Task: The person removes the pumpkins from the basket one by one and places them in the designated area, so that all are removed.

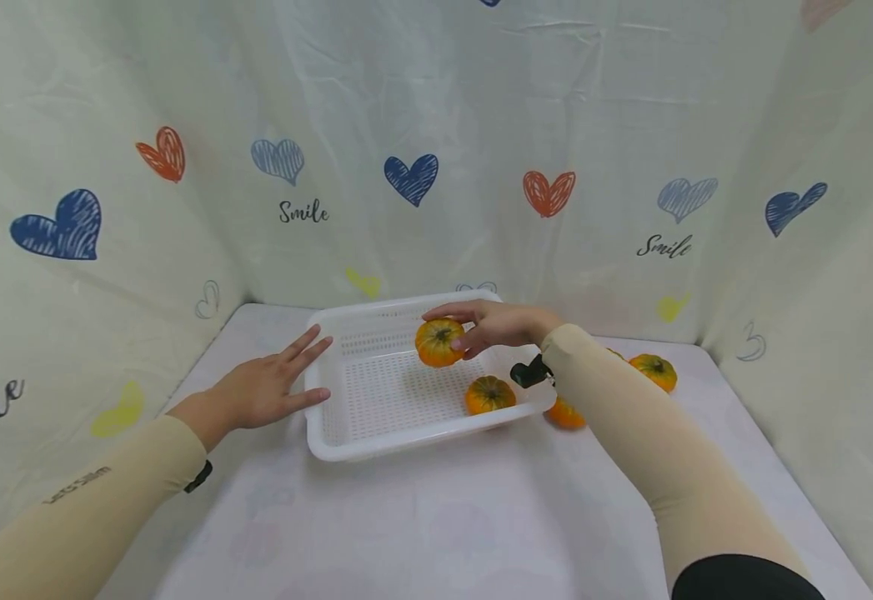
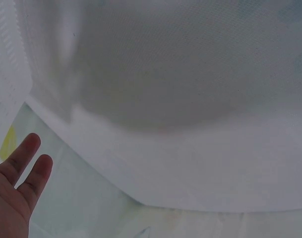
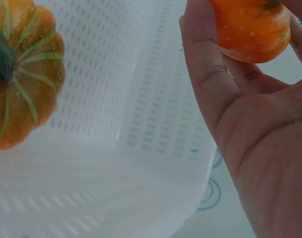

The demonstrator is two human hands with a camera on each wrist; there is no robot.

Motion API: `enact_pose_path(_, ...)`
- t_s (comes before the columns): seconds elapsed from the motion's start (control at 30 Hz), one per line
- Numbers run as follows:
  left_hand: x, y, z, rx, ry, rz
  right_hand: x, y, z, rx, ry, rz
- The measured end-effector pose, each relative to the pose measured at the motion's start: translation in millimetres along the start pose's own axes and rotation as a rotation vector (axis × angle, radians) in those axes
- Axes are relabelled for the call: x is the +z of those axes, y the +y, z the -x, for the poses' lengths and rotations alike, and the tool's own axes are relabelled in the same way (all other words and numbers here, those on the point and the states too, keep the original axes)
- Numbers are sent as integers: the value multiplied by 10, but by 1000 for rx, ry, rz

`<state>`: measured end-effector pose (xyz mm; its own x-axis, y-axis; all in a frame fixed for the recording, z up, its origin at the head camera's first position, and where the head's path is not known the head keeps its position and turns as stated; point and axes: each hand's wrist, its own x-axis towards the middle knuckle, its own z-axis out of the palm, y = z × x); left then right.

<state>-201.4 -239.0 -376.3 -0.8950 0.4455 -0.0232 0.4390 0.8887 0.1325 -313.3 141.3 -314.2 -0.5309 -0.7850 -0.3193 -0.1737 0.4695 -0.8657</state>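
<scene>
A small orange pumpkin [image 1: 439, 342] with green stripes is gripped between the thumb and fingers of my right hand [image 1: 492, 325], over the white perforated basket [image 1: 387, 435]. The right wrist view shows the held pumpkin [image 3: 255, 29] at the top, partly cut off by the frame. A second small pumpkin [image 1: 490, 395] lies in the basket's right front corner, its stem upward. My left hand [image 1: 267, 385] is at the basket's left rim with fingers spread and nothing in it; two of its fingers [image 2: 35, 173] show in the left wrist view.
Right of the basket, another pumpkin [image 1: 654, 372] lies on the white table [image 1: 406, 533], and one [image 1: 567, 414] sits close by the basket's right front corner. A further one is mostly hidden behind the right sleeve [image 1: 609, 392]. A heart-print curtain [image 1: 481, 108] stands behind.
</scene>
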Motion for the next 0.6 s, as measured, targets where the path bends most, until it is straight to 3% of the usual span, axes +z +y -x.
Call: enact_pose_path(0.6,19,5,-3,2,6,21,-216,29,621,-37,145,-8)
